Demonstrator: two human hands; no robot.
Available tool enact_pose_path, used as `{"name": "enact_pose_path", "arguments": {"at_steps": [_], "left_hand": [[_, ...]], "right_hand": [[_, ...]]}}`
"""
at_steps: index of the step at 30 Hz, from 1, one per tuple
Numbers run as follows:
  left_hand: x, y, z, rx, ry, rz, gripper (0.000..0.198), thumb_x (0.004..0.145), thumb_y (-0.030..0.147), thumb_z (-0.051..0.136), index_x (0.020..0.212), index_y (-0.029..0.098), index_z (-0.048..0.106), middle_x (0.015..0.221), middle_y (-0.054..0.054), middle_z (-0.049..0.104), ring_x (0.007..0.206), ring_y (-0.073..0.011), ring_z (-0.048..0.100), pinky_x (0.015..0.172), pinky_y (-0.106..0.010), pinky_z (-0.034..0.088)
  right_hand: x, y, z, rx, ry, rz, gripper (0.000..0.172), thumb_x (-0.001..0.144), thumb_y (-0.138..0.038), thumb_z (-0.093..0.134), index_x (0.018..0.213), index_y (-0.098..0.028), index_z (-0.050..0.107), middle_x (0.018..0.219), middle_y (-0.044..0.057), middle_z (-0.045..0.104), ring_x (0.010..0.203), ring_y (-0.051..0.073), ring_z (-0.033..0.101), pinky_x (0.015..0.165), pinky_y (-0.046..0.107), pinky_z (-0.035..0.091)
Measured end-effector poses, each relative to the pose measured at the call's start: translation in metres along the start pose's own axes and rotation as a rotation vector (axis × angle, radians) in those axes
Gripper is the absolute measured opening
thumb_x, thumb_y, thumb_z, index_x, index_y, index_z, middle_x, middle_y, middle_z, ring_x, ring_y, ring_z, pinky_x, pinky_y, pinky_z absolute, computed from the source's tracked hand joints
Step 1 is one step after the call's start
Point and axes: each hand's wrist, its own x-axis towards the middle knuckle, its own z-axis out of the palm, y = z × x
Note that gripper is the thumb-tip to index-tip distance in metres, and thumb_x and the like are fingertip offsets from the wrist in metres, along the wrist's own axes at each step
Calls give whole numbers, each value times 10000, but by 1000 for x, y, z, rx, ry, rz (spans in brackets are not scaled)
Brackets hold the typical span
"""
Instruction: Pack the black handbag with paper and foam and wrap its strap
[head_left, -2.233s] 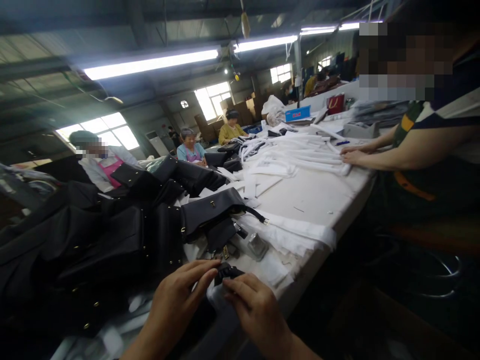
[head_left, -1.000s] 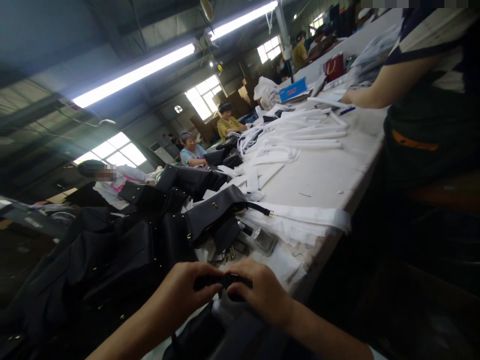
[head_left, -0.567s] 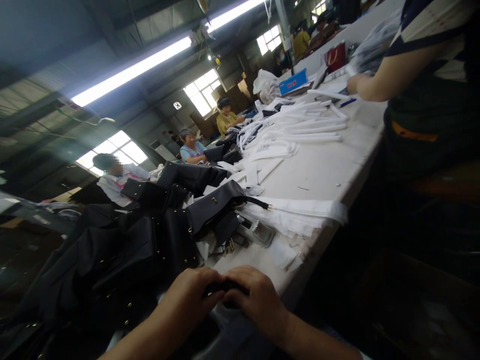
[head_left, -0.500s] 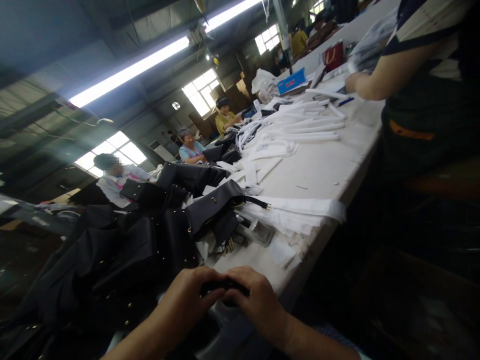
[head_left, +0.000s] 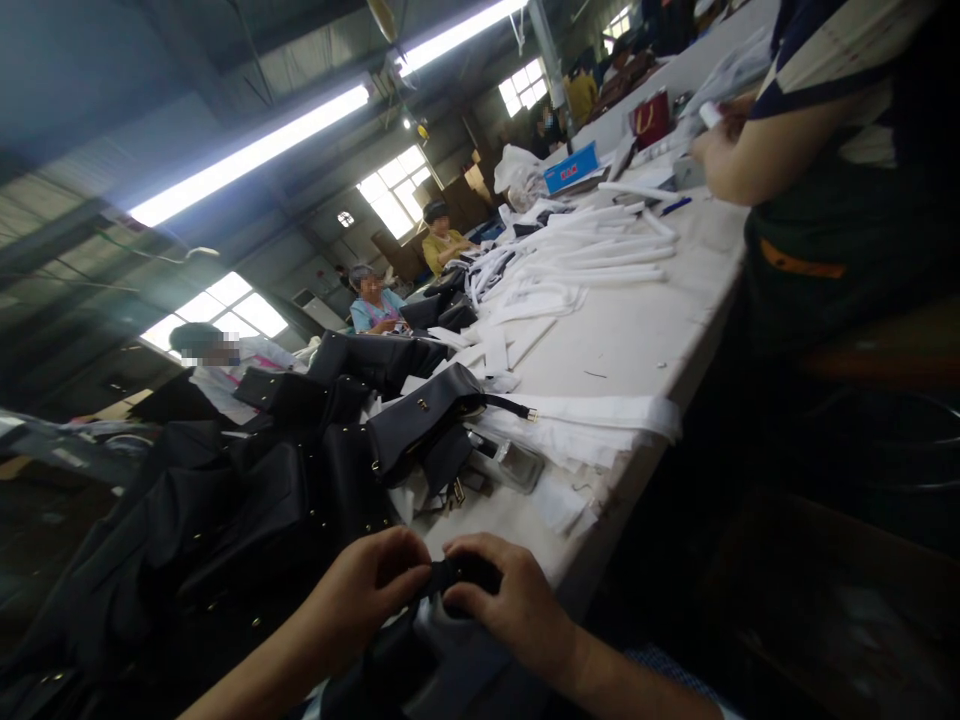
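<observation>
At the bottom of the head view, my left hand [head_left: 390, 568] and my right hand [head_left: 508, 592] pinch a black strap-like piece [head_left: 442, 574] between thumbs and fingers, a short gap apart. It seems to belong to a black bag [head_left: 390, 655] below them, whose lower part is dark and hard to make out. A greyish, pale surface [head_left: 450, 640] shows under the fingers. Just beyond my hands lies a finished-looking black handbag [head_left: 420, 415] with a gold clasp and a buckled strap [head_left: 506, 404].
A heap of black bags [head_left: 225, 500] with gold studs fills the left. White strips [head_left: 592, 255] cover the long table [head_left: 622, 340]. A clear container [head_left: 517, 465] and a blue box [head_left: 571, 168] stand on it. One co-worker's arm [head_left: 780, 150] is at right; others sit across.
My hands have drawn slightly apart, my left moving left, so more of the black piece shows between them. The co-worker at right now holds up a small white item.
</observation>
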Motion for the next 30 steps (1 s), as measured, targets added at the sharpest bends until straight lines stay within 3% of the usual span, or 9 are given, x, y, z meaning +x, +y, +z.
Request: {"name": "enact_pose_path", "arguments": {"at_steps": [5, 10, 13, 16, 20, 24, 30], "left_hand": [[0, 3, 4, 33, 11, 20, 201, 860, 358, 595, 877, 163, 642, 712, 19, 612, 665, -138, 541, 613, -233, 422], [-4, 1, 7, 93, 28, 22, 352, 874, 337, 567, 1185, 187, 636, 791, -3, 672, 706, -156, 598, 647, -236, 457], [-4, -2, 9, 185, -11, 119, 341, 905, 293, 519, 1205, 238, 671, 888, -34, 693, 798, -171, 635, 736, -249, 476], [-2, -4, 9, 301, -47, 216, 376, 923, 218, 447, 1212, 288, 677, 885, -48, 669, 764, -162, 638, 683, -235, 459], [-2, -4, 9, 378, -122, 235, 444, 924, 143, 424, 1262, 352, 623, 967, -42, 661, 798, -150, 648, 686, -220, 441], [-4, -7, 11, 411, -140, 237, 489, 885, 67, 439, 1255, 351, 585, 955, -8, 638, 758, -123, 629, 637, -191, 412], [-6, -7, 12, 390, -132, 239, 363, 912, 110, 434, 1179, 292, 601, 972, -23, 637, 772, -134, 629, 646, -196, 426]], "right_hand": [[1, -2, -1, 18, 27, 6, 317, 720, -132, 800, 1014, -223, 722, 1069, 30, 721, 1025, 217, 664, 935, 321, 506], [-1, 2, -1, 81, 13, 34, 287, 689, -154, 827, 954, -208, 731, 1032, 40, 734, 1006, 230, 673, 924, 331, 508], [-3, 4, 1, 165, 20, 84, 305, 668, -135, 825, 940, -204, 705, 1015, 31, 729, 982, 223, 675, 895, 323, 513], [1, 2, 2, 154, 24, 162, 317, 623, -131, 837, 888, -201, 677, 1031, 26, 718, 989, 227, 663, 909, 334, 493], [13, -2, -12, 232, -181, 333, 326, 546, -200, 883, 796, -184, 674, 1154, 51, 694, 1078, 270, 636, 967, 371, 450], [25, 0, -30, 417, -446, 431, 343, 624, -407, 863, 815, -166, 712, 1177, 76, 685, 1157, 287, 606, 1013, 387, 418], [39, 2, -35, 429, -561, 494, 343, 610, -439, 875, 776, -167, 748, 1178, 67, 691, 1159, 264, 601, 1058, 384, 377]]}}
